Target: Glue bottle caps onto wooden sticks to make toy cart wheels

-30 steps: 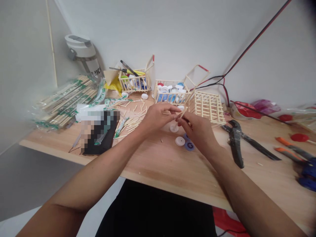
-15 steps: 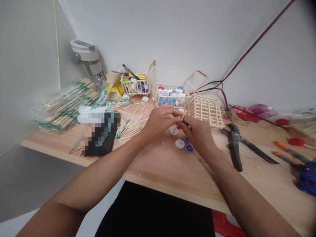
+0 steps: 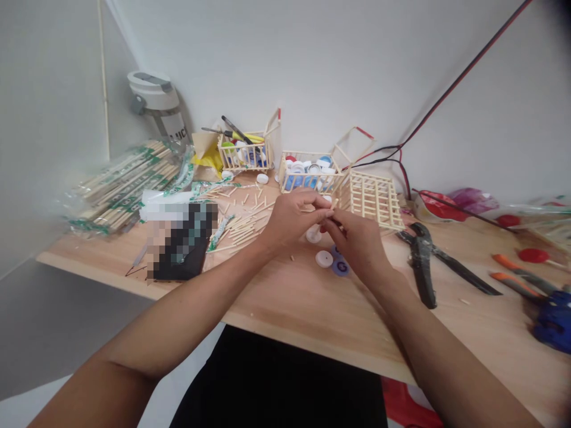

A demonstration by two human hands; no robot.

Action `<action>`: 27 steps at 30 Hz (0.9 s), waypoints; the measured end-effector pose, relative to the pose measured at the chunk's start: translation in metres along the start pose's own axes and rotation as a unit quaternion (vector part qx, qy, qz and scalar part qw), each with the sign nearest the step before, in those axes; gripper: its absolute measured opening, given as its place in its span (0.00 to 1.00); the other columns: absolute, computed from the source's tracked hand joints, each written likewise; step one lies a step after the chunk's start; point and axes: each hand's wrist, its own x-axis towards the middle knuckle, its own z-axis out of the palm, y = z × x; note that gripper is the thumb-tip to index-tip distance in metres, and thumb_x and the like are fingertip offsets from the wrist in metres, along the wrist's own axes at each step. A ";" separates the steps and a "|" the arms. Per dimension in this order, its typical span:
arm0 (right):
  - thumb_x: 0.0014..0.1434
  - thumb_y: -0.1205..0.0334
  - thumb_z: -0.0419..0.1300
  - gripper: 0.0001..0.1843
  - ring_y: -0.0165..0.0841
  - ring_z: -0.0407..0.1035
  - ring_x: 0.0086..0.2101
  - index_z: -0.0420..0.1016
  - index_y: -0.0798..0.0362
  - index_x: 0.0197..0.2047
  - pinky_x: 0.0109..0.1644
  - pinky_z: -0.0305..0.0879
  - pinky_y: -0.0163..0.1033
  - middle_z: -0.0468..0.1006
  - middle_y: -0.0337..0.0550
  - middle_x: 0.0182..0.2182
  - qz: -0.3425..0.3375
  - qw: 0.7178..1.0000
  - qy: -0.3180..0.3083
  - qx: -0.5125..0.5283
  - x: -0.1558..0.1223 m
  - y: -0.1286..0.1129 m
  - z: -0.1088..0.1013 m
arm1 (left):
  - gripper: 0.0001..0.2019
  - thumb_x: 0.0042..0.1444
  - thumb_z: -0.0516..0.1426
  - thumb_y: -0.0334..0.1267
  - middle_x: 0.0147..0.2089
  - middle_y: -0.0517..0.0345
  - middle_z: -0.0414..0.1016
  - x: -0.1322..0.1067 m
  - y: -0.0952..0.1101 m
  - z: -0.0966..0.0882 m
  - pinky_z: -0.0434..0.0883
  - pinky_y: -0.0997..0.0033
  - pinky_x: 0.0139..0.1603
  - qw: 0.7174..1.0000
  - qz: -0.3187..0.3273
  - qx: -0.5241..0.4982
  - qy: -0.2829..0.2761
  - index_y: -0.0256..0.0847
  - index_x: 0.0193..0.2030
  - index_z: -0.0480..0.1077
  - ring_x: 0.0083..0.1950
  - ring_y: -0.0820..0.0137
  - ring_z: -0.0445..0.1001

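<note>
My left hand (image 3: 294,223) and my right hand (image 3: 354,244) meet above the wooden table top (image 3: 276,291), fingertips pinching a short wooden stick (image 3: 332,208) between them. Its middle is hidden by my fingers. Just below my hands lie a white bottle cap (image 3: 313,235), a second white cap (image 3: 324,258) and a blue cap (image 3: 340,267). A wooden stick lattice panel (image 3: 372,201) lies flat beyond my right hand. Many cut sticks (image 3: 243,226) are scattered left of my left hand.
Two stick-built cages hold caps: one (image 3: 312,172) behind my hands, a smaller one (image 3: 245,151) further left. Black pliers (image 3: 422,261) lie right. Wrapped skewer bundles (image 3: 125,187), a pixelated black object (image 3: 182,244), a bottle (image 3: 157,101) and a blue-handled tool (image 3: 553,324) stand around the table.
My hands have drawn closer together and the stick shows less between my fingers. The view has shifted slightly, with the table items sitting a little lower.
</note>
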 end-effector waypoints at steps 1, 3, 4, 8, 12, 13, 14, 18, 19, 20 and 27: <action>0.62 0.60 0.55 0.12 0.31 0.68 0.24 0.74 0.52 0.29 0.30 0.57 0.34 0.77 0.40 0.24 0.000 1.000 0.003 -0.002 0.000 0.000 0.000 | 0.05 0.55 0.61 0.35 0.31 0.58 0.77 0.000 0.000 0.000 0.68 0.69 0.43 1.000 0.001 0.001 0.000 0.39 0.29 0.76 0.36 0.72 0.73; 0.62 0.60 0.55 0.12 0.30 0.68 0.24 0.74 0.53 0.29 0.30 0.57 0.34 0.77 0.40 0.24 -0.002 1.000 0.008 -0.003 0.000 0.000 0.000 | 0.06 0.55 0.61 0.35 0.31 0.58 0.77 0.000 -0.001 0.000 0.68 0.69 0.43 1.000 0.000 0.000 0.000 0.39 0.29 0.76 0.36 0.72 0.73; 0.62 0.60 0.56 0.12 0.30 0.68 0.24 0.75 0.53 0.29 0.30 0.57 0.34 0.77 0.40 0.24 -0.004 1.000 0.010 -0.004 0.000 0.000 0.001 | 0.06 0.55 0.61 0.35 0.31 0.58 0.77 0.000 -0.001 0.000 0.68 0.69 0.43 1.000 -0.001 -0.002 -0.001 0.38 0.29 0.76 0.36 0.72 0.73; 0.62 0.60 0.56 0.12 0.30 0.68 0.24 0.74 0.52 0.28 0.29 0.57 0.34 0.77 0.40 0.23 -0.012 1.000 0.011 -0.009 -0.001 0.001 0.000 | 0.06 0.55 0.61 0.35 0.30 0.58 0.76 -0.001 0.000 0.001 0.68 0.70 0.42 1.000 -0.006 -0.006 -0.005 0.38 0.28 0.76 0.36 0.72 0.73; 0.61 0.59 0.58 0.09 0.30 0.67 0.25 0.75 0.53 0.31 0.29 0.56 0.34 0.76 0.39 0.23 -0.015 1.000 0.009 -0.023 -0.002 0.003 -0.004 | 0.06 0.54 0.62 0.36 0.30 0.58 0.77 -0.001 0.001 0.001 0.68 0.70 0.42 1.000 -0.008 -0.009 -0.004 0.38 0.28 0.76 0.36 0.72 0.73; 0.61 0.60 0.58 0.08 0.30 0.67 0.25 0.75 0.52 0.33 0.29 0.55 0.34 0.76 0.39 0.24 -0.016 1.000 0.007 -0.023 -0.003 0.003 -0.005 | 0.06 0.54 0.62 0.36 0.30 0.58 0.77 -0.001 0.001 0.001 0.68 0.70 0.42 1.000 -0.010 -0.008 -0.003 0.38 0.29 0.76 0.36 0.72 0.73; 0.61 0.60 0.58 0.06 0.30 0.67 0.25 0.75 0.52 0.35 0.29 0.55 0.34 0.76 0.39 0.25 -0.020 1.000 0.005 -0.019 -0.003 0.003 -0.006 | 0.06 0.54 0.62 0.36 0.31 0.57 0.77 -0.001 0.001 0.001 0.68 0.70 0.42 1.000 -0.012 -0.007 -0.003 0.38 0.29 0.76 0.36 0.72 0.73; 0.61 0.63 0.58 0.05 0.30 0.67 0.27 0.73 0.52 0.34 0.30 0.56 0.35 0.75 0.39 0.27 -0.052 0.999 0.000 -0.003 -0.003 0.004 -0.006 | 0.05 0.54 0.62 0.36 0.31 0.57 0.76 0.000 0.001 0.002 0.68 0.70 0.42 1.000 -0.016 -0.005 -0.003 0.38 0.30 0.76 0.36 0.72 0.73; 0.61 0.64 0.58 0.05 0.30 0.67 0.28 0.72 0.52 0.32 0.30 0.56 0.35 0.75 0.39 0.26 -0.059 0.998 0.002 -0.001 -0.003 0.005 -0.005 | 0.04 0.54 0.62 0.35 0.32 0.57 0.76 -0.001 0.001 0.002 0.68 0.70 0.42 1.000 -0.017 -0.006 -0.004 0.38 0.30 0.76 0.37 0.72 0.73; 0.61 0.64 0.57 0.06 0.30 0.67 0.28 0.71 0.52 0.31 0.30 0.56 0.35 0.75 0.39 0.26 -0.063 0.998 0.005 0.000 -0.003 0.005 -0.004 | 0.04 0.54 0.62 0.35 0.32 0.57 0.76 -0.001 0.000 0.002 0.68 0.70 0.42 1.000 -0.018 -0.007 -0.005 0.38 0.30 0.76 0.37 0.72 0.73; 0.62 0.63 0.57 0.08 0.30 0.66 0.27 0.70 0.52 0.30 0.29 0.55 0.35 0.74 0.39 0.25 -0.057 0.998 0.009 -0.003 -0.004 0.005 -0.003 | 0.03 0.53 0.62 0.34 0.32 0.57 0.76 -0.001 0.000 0.003 0.68 0.70 0.43 1.000 -0.025 -0.011 -0.007 0.37 0.30 0.76 0.37 0.72 0.73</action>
